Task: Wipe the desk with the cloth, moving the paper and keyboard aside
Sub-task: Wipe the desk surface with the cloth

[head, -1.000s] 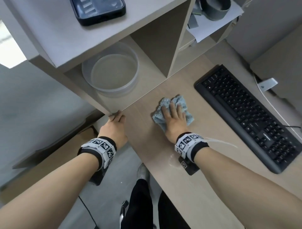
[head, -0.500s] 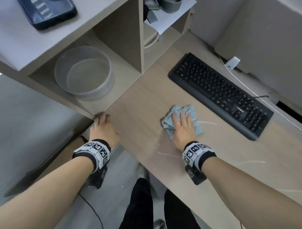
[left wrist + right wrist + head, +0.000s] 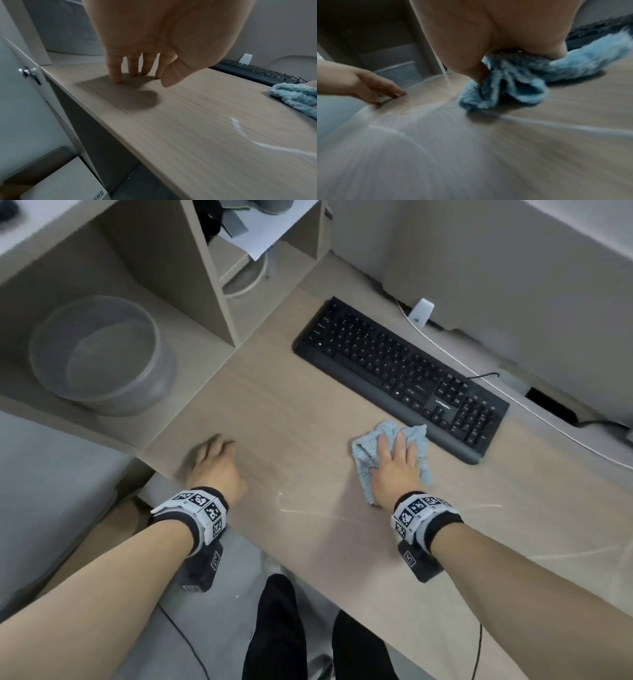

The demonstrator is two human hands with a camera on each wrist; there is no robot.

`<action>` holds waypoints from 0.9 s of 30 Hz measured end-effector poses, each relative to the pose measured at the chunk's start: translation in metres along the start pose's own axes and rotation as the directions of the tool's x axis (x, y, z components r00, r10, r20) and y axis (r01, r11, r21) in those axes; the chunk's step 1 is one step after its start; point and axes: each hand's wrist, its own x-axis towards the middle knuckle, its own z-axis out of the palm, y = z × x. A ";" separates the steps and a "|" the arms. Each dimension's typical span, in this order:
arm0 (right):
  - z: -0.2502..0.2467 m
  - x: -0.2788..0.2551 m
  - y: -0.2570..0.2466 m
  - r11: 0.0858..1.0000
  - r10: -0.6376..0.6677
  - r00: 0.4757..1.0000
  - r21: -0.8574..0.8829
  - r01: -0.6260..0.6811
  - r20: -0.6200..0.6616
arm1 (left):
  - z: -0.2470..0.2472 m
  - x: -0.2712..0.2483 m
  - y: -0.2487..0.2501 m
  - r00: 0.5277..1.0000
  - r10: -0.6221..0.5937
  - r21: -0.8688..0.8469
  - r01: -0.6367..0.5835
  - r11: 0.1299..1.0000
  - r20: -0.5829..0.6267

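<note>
The pale wood tabletop shows damp streaks. The right hand presses flat, fingers spread, on the blue cloth just beside the keyboard (paper sits on a shelf). The left hand has an empty grip, fingertips touching the wood.

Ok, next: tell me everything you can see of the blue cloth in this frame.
The cloth is light blue, fluffy like microfibre, bunched into loose folds rather than spread flat. It lies on the wooden desk, just in front of the black keyboard; whether its far edge touches the keyboard is unclear. The right hand presses on it with straight, spread fingers, the thumb tucked into a fold. Pale streaks mark the desk nearby.
</note>
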 end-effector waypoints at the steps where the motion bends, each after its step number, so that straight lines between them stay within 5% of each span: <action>1: 0.000 0.003 -0.007 1.000 -0.010 1.000 -0.024 0.010 0.009 | 0.001 0.000 0.002 1.000 -0.008 0.001 0.008 1.000 -0.006; 4: 0.003 0.001 -0.041 0.972 -0.217 0.975 -0.079 0.220 0.041 | 0.000 0.001 0.002 1.000 -0.011 0.021 0.011 1.000 -0.013; 7: 0.013 -0.013 -0.060 0.876 -0.464 0.877 -0.082 0.476 0.126 | -0.005 0.003 0.002 1.000 -0.007 0.045 0.007 0.999 -0.002; 9: 0.018 -0.016 -0.048 0.847 -0.515 0.849 -0.082 0.525 0.114 | -0.006 0.005 0.001 1.000 0.003 0.054 -0.004 0.999 0.003; 14: -0.009 -0.015 -0.004 0.946 -0.264 0.962 0.176 0.273 -0.073 | -0.014 0.003 -0.011 0.997 0.071 0.144 -0.074 0.987 0.023; 18: -0.026 0.003 -0.035 0.967 -0.120 0.975 0.198 0.157 -0.186 | -0.020 0.003 -0.024 0.987 0.156 0.152 -0.161 0.975 0.040; 20: -0.020 0.013 -0.066 0.954 -0.185 0.966 0.203 0.221 -0.182 | -0.021 0.001 -0.024 0.987 0.157 0.130 -0.160 0.979 0.035; 24: 0.023 -0.010 -0.123 0.805 -0.587 0.800 0.017 0.593 -0.123 | -0.017 0.000 -0.026 0.985 0.174 0.097 -0.174 0.980 0.013; 27: 0.041 -0.046 -0.116 0.692 -0.721 0.693 -0.062 0.719 0.005 | -0.014 0.001 -0.033 0.977 0.211 0.082 -0.213 0.974 0.041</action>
